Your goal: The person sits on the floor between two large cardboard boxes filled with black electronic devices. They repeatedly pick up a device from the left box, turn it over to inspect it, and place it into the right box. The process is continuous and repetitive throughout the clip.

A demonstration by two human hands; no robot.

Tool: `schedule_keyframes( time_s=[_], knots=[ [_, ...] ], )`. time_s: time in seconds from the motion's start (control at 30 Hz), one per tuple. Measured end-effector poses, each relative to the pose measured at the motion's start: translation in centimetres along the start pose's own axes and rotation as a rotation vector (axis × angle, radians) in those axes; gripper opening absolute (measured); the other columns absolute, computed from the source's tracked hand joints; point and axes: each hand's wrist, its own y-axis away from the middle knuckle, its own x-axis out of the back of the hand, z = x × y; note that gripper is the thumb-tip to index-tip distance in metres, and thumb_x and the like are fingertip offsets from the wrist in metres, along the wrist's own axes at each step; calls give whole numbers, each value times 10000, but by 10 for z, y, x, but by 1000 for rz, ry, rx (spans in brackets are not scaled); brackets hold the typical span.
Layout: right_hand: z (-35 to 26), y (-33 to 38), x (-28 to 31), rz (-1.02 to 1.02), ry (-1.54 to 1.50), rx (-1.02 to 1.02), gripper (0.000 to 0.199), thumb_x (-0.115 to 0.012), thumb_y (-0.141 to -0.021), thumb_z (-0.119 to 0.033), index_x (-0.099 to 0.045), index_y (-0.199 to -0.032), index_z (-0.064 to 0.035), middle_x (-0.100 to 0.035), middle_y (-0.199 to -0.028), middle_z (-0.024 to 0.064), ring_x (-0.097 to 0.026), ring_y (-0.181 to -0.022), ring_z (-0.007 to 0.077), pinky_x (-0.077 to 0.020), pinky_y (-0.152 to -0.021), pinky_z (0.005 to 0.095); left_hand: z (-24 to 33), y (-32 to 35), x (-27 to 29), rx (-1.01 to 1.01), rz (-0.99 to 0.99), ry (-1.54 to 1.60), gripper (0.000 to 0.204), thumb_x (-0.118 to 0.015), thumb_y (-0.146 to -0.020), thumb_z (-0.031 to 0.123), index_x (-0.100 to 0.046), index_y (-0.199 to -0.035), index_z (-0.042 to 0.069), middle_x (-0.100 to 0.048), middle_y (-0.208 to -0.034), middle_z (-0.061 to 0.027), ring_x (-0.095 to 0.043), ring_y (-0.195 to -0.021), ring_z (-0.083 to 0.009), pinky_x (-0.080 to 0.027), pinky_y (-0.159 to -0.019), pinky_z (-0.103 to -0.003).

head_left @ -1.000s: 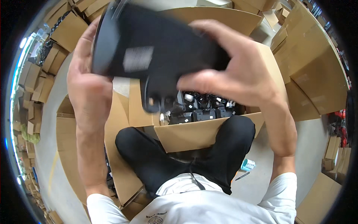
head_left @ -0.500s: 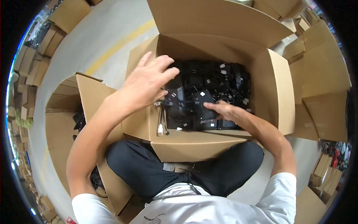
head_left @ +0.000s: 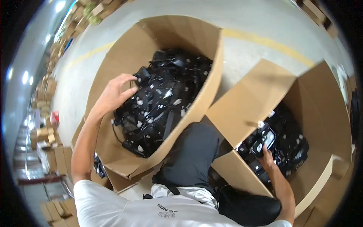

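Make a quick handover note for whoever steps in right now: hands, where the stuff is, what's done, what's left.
Left hand: open, fingertips on the black devices heaped in the large open cardboard box on the left, holding nothing.
Right hand: gripping one small black device with a pale label, just above the black devices in the open cardboard box on the right.
Done: one device in hand.
Left: both boxes hold many devices; which box feeds which cannot be told.
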Motion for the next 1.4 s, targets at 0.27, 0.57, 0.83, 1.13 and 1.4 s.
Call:
schedule_keyframes(
  time_s=[0.27, 0.57, 0.83, 1.13, 1.4],
  knots=[
    [-55, 8, 15, 250, 1078, 7, 594, -664, -944, -479, -560, -1209, 42, -680, -1060, 249, -680, -973, 403, -538, -817, 465, -161, 56, -111, 121, -652, -102, 487, -752, -842, 299, -674, -1165, -56, -680, -1158, -269, -620, -1168, -419, -488, -1023, -453],
    [-103, 111, 2, 188, 1393, 416, 385, -675, -953, -306, -679, -1056, 65, -698, -908, 222, -683, -870, 342, -521, -781, 394, -178, -2, -179, -3, -155, -515, 223, -640, -844, 79, -611, -1047, -11, -700, -992, -223, -717, -873, -403, -585, -776, -481],
    [-169, 197, -145, 116, 945, 702, 377, -651, -966, -170, -650, -1223, 107, -736, -1082, 155, -687, -1023, 203, -527, -932, 330, -158, 15, -74, 154, -42, 398, 330, -776, -877, 215, -685, -1065, -41, -742, -950, -143, -728, -908, -254, -572, -797, -373],
    [-165, 250, -343, -193, 971, 1195, 263, -676, -998, -159, -692, -1183, 28, -757, -1051, 105, -713, -954, 167, -551, -875, 315, -122, -40, -221, 393, -2, 350, 521, -845, -773, 379, -710, -1071, -26, -744, -1049, -220, -721, -966, -310, -544, -865, -413],
    [-180, 276, -363, -441, 609, 800, 500, -615, -1041, -374, -604, -1318, 41, -716, -1140, 148, -699, -1021, 202, -558, -946, 359, 35, 12, -14, -337, 673, 407, 317, -840, -814, 114, -665, -1052, 1, -701, -922, -161, -688, -827, -242, -546, -761, -351]
  ],
)
